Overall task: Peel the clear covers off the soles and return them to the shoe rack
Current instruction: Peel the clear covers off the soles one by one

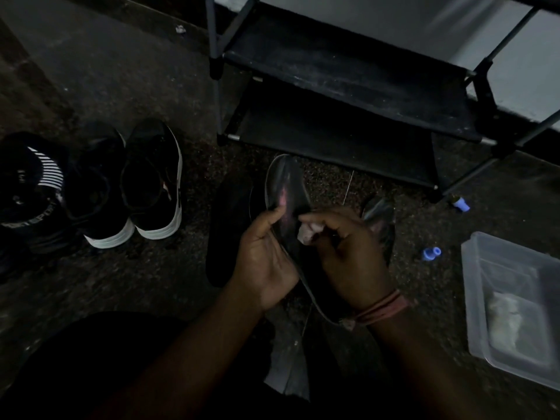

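I hold a dark sole (286, 189) wrapped in a shiny clear cover at mid-frame, above the floor. My left hand (263, 256) grips its left edge, thumb pressed on the upper face. My right hand (348, 253) pinches a crumpled bit of the clear cover (307, 233) at the sole's middle. Another dark sole (227, 231) lies on the floor just left of my hands. A glossy covered piece (380, 219) shows behind my right hand. The black shoe rack (348, 71) stands ahead, its two shelves bare.
A pair of black sneakers with white soles (151, 183) and another dark shoe (30, 189) sit on the floor at left. A clear plastic box (515, 304) lies at right. Two small blue caps (431, 253) rest near the rack's foot. The floor is dim carpet.
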`<state>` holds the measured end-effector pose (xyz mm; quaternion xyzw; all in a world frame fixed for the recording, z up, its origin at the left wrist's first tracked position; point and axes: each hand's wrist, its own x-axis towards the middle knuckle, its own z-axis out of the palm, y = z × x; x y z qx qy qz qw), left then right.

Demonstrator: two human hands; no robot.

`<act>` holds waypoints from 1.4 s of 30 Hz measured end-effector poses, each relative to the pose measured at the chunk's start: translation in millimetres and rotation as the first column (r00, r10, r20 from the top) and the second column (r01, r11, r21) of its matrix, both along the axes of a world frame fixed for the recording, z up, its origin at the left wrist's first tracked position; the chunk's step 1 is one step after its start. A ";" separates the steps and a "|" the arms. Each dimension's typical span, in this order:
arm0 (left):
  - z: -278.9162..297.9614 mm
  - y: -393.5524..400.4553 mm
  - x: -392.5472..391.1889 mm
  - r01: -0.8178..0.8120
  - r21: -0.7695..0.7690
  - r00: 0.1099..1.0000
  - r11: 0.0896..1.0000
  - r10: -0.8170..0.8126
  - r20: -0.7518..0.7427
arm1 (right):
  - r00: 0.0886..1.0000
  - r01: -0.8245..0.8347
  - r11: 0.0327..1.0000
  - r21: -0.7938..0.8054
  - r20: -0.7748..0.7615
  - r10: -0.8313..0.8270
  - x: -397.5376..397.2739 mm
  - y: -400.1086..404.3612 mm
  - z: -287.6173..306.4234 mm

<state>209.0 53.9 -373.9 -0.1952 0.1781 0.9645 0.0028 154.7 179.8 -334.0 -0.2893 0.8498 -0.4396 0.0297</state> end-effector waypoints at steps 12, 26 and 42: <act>-3.3 -1.2 -2.0 0.063 -0.038 0.983 0.997 -0.056 0.172 | 0.997 -0.071 0.993 0.097 -0.028 0.074 21.5 -15.8 -4.6; -5.2 10.8 -1.4 0.167 -0.111 0.972 0.980 -0.145 0.183 | 0.986 0.093 0.985 0.148 -0.152 -0.070 18.1 -19.7 -4.1; -5.6 12.4 -2.1 0.179 -0.143 0.975 0.974 -0.155 0.160 | 0.976 0.139 0.970 0.198 -0.195 -0.100 20.4 -17.0 0.6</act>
